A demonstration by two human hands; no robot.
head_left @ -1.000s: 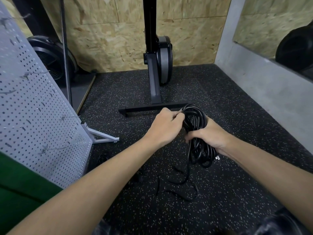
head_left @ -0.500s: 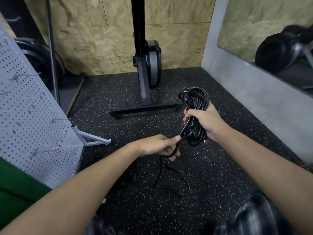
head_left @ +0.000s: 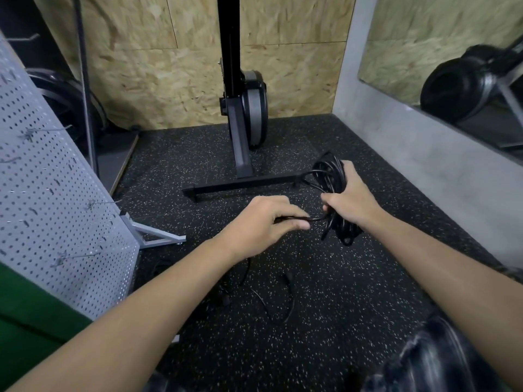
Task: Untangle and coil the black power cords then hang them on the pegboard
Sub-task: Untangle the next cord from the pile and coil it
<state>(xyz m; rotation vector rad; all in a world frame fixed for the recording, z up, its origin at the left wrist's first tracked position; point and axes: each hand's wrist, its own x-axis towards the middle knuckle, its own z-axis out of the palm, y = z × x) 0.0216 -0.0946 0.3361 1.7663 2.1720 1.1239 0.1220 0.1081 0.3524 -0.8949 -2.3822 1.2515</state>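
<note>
- While a loose cord tail (head_left: 288, 278) trails on the floor (head_left: 353, 292) nearest the person, coiling looks unfinished.
- Left hand (head_left: 266, 222) pinches 1 strand leading to the coil.
- Right hand (head_left: 352, 203) clenches round the coiled bundle (head_left: 329, 174), held above the floor.
- Pegboard (head_left: 56, 193) hooks in view carry nothing; hanging remains.

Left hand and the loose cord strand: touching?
Touching. Head view: left hand pinches the strand between fingers and thumb; it runs to the coil the right hand grips.
</note>
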